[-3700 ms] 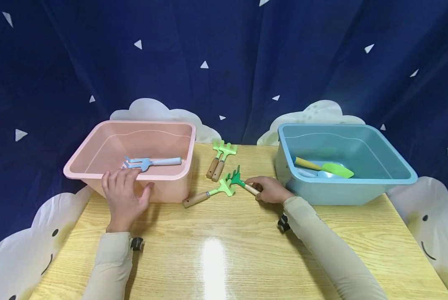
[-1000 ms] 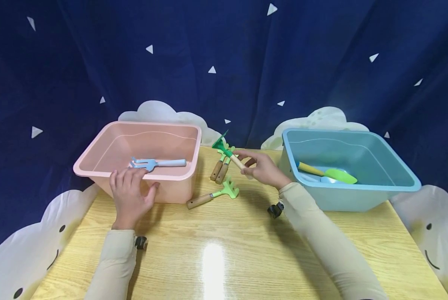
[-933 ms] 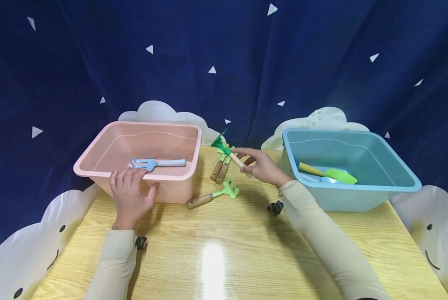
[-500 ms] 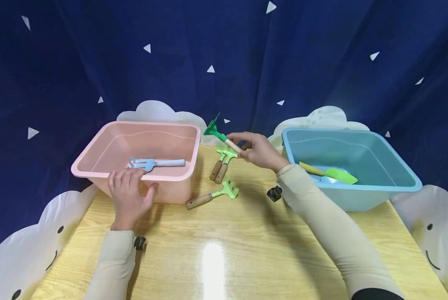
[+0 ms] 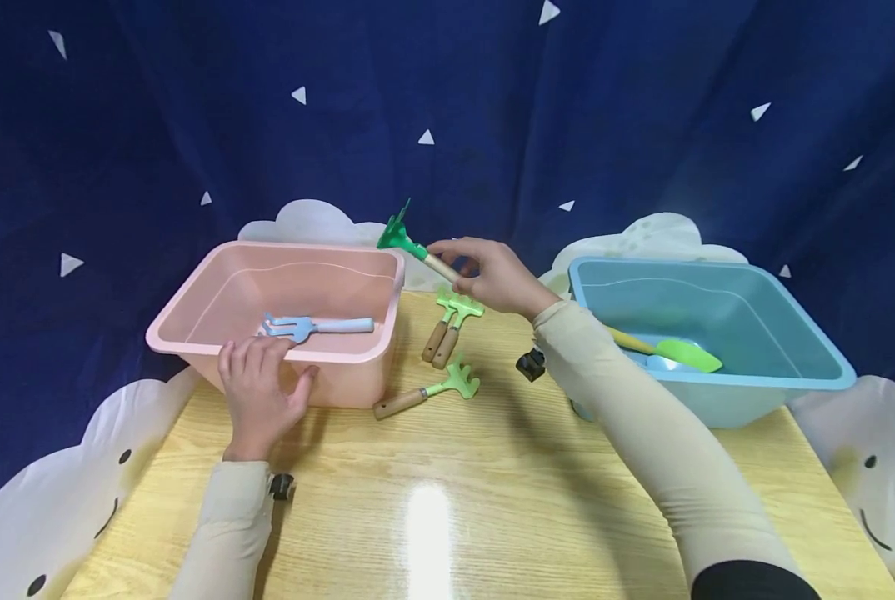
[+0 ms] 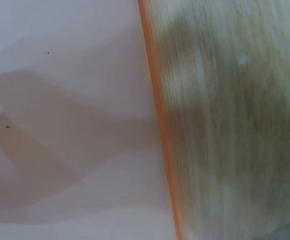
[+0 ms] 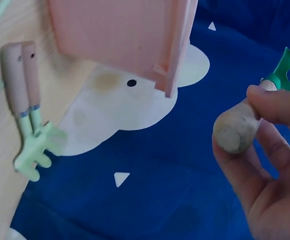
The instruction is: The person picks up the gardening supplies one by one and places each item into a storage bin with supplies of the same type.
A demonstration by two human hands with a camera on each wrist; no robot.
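At the near rim of the pink bin (image 5: 346,385), I see the left hand (image 5: 260,398) with its fingers bent over the edge, just as earlier. One light-green rake (image 5: 434,389) lies on the counter (image 5: 342,508) beside the bin; a pair of light-green rakes (image 5: 446,346) lies farther back. Above that pair, the right hand (image 5: 494,273) pinches the dark-green rake (image 5: 417,250) by its wooden handle; seconds ago I had it low at the counter, now its tines are raised near the bin's right side.
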